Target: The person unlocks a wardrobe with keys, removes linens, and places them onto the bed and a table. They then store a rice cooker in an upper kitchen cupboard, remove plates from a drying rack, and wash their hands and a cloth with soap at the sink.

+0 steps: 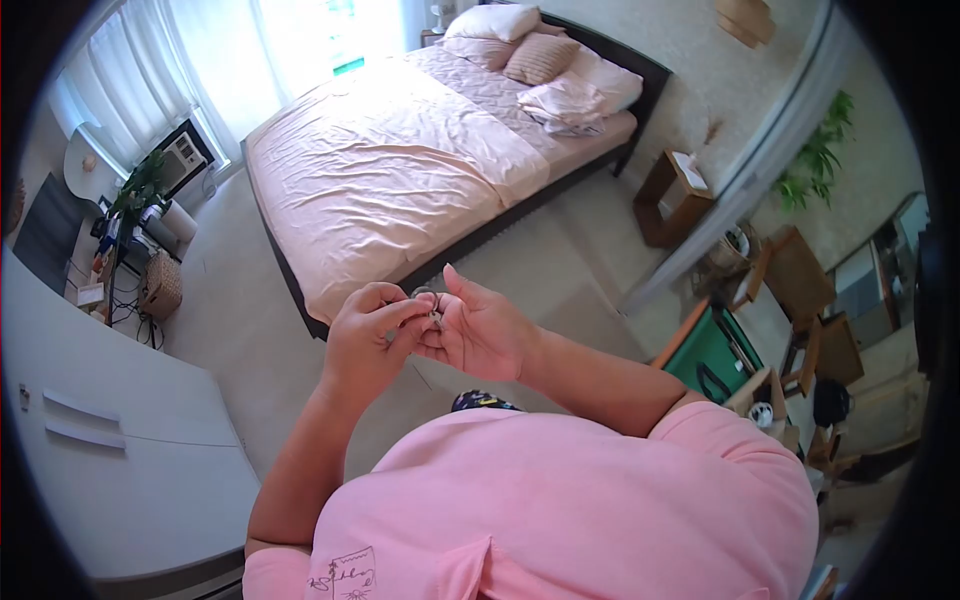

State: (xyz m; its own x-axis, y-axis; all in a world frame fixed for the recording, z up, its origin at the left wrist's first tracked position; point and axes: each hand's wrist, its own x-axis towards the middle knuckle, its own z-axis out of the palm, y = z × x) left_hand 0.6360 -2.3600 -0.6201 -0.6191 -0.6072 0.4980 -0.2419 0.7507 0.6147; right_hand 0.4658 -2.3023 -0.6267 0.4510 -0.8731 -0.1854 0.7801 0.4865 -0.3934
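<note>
My left hand (362,335) is closed in a pinch on a small dark, ring-shaped thing with shiny metal bits (435,314). It is too small to name for sure. My right hand (490,325) is cupped against it, palm turned up, thumb raised away from the fingers. The small thing lies between the left fingertips and the curled right fingers, touching both hands. Left fingers cover part of it and part of the right fingers. Both hands are in front of my chest, above the floor by the foot of the bed (370,190).
A white cabinet (120,420) stands on the left, near a wicker basket (161,285) and loose cables. At the right are a wooden side table (672,200), a green folding thing (710,350) and wooden chairs (795,270). Pillows (540,58) lie on the bed.
</note>
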